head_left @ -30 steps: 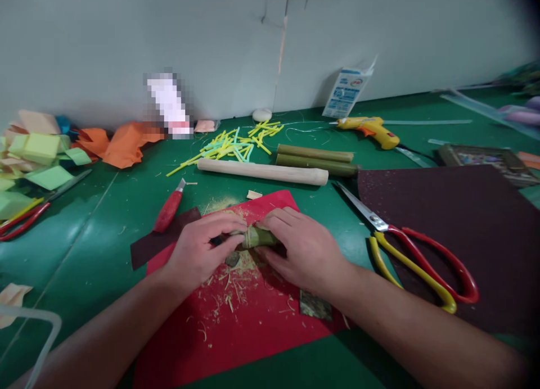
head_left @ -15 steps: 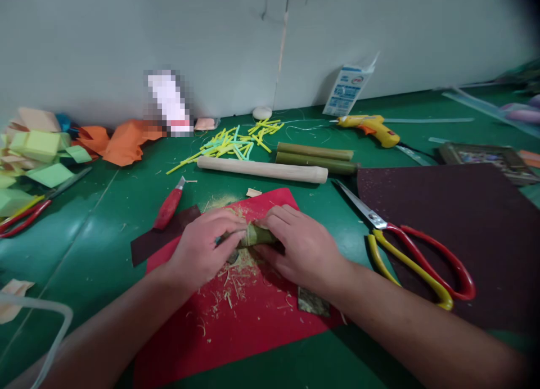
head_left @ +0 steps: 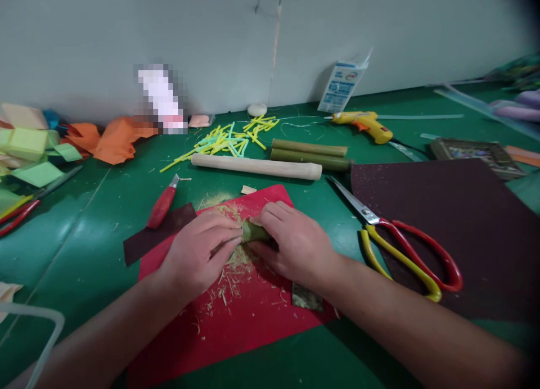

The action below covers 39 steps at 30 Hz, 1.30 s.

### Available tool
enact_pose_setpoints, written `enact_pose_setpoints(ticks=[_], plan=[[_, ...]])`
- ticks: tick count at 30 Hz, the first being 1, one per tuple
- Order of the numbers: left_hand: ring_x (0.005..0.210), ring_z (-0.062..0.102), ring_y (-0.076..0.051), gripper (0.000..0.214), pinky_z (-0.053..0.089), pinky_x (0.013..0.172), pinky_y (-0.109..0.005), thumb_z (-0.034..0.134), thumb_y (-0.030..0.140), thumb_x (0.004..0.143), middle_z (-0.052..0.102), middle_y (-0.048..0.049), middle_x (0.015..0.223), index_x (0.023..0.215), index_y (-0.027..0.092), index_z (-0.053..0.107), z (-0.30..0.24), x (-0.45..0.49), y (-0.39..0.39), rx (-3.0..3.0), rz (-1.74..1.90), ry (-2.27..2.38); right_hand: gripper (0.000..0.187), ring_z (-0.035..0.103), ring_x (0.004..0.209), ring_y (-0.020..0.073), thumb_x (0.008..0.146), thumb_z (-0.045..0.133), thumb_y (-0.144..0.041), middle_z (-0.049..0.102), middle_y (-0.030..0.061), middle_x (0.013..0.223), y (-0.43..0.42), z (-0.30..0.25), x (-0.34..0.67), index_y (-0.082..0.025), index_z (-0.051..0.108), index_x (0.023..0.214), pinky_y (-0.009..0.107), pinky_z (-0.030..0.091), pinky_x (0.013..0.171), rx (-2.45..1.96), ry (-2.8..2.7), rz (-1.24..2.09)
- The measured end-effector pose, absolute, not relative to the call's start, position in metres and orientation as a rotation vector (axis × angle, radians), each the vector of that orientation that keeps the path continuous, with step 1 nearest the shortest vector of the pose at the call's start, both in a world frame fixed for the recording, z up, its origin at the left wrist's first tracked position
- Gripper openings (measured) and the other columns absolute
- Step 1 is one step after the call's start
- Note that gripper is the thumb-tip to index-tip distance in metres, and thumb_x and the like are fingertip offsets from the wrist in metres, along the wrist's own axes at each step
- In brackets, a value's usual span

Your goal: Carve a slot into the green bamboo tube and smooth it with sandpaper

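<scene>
My right hand (head_left: 297,245) is closed around a short green bamboo piece (head_left: 254,231), held level low over a red sheet (head_left: 248,333). At the bamboo's left end my left hand (head_left: 200,251) is closed, thumb and fingers pinching a thin dark piece that looks like sandpaper, mostly hidden by the fingers. Pale shavings (head_left: 223,290) and fine dust lie on the red sheet beneath both hands. A dark scrap (head_left: 307,297) rests under my right wrist. Left of my hands lies a red-handled knife (head_left: 162,205), partly on a dark brown strip (head_left: 158,235).
Large scissors (head_left: 400,243) lie beside my right forearm, partly on a dark sheet (head_left: 447,209). Behind are a peeled bamboo stick (head_left: 255,167), green bamboo lengths (head_left: 312,161), yellow straw pieces (head_left: 223,141) and a glue gun (head_left: 365,125). Folded papers (head_left: 36,147) sit left.
My left fingers have shifted slightly over the bamboo's left end, and the dark piece under them shows less. The whole view has slid a little to the left.
</scene>
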State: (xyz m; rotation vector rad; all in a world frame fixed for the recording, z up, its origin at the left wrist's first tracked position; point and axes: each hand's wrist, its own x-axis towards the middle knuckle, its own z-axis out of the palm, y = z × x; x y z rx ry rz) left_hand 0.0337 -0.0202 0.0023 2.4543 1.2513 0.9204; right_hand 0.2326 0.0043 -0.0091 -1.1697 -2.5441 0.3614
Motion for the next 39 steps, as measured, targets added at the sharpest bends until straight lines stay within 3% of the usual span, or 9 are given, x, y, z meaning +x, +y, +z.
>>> enact_pose_setpoints(ticks=[7, 12, 17, 25, 39], plan=[[0.084, 0.063, -0.016, 0.011, 0.051, 0.079, -0.029, 0.055, 0.017, 0.086, 0.069, -0.0036, 0.089, 0.086, 0.018, 0.066, 0.001, 0.038, -0.013, 2.431, 0.908, 1.307, 0.018, 0.048, 0.087, 0.0209, 0.084, 0.055, -0.034, 0.056, 0.0055, 0.091, 0.004, -0.008, 0.232, -0.017, 0.056, 0.092, 0.032, 0.037, 0.069, -1.171, -2.548, 0.358], [0.088, 0.062, -0.016, 0.013, 0.05, 0.084, -0.031, 0.055, 0.015, 0.086, 0.068, -0.004, 0.094, 0.094, 0.018, 0.065, -0.001, 0.035, -0.018, 2.533, 0.913, 1.269, 0.02, 0.048, 0.088, 0.0208, 0.083, 0.057, -0.033, 0.056, 0.005, 0.091, 0.003, -0.008, 0.231, -0.018, 0.057, 0.097, 0.031, 0.036, 0.069, -1.176, -2.532, 0.366], [0.084, 0.062, -0.017, 0.015, 0.051, 0.08, -0.032, 0.052, 0.02, 0.088, 0.068, -0.0046, 0.089, 0.081, 0.018, 0.065, -0.003, 0.036, -0.01, 2.393, 0.904, 1.38, 0.017, 0.048, 0.087, 0.0207, 0.082, 0.058, -0.032, 0.056, 0.0049, 0.091, 0.002, -0.008, 0.231, -0.018, 0.056, 0.092, 0.032, 0.035, 0.067, -1.181, -2.529, 0.325], [0.087, 0.061, -0.018, 0.014, 0.05, 0.082, -0.033, 0.052, 0.016, 0.087, 0.067, -0.0043, 0.091, 0.092, 0.019, 0.065, 0.001, 0.035, -0.02, 2.565, 0.913, 1.287, 0.02, 0.047, 0.088, 0.0209, 0.083, 0.056, -0.032, 0.056, 0.0057, 0.091, 0.004, -0.009, 0.231, -0.017, 0.057, 0.096, 0.032, 0.036, 0.068, -1.168, -2.532, 0.354], [0.089, 0.062, -0.016, 0.012, 0.05, 0.084, -0.029, 0.057, 0.022, 0.086, 0.067, -0.004, 0.094, 0.083, 0.018, 0.068, 0.0, 0.034, -0.011, 2.086, 0.982, 1.493, 0.018, 0.048, 0.087, 0.0215, 0.082, 0.058, -0.03, 0.057, 0.0054, 0.09, 0.004, -0.009, 0.231, -0.018, 0.057, 0.095, 0.033, 0.037, 0.07, -1.147, -2.533, 0.325]])
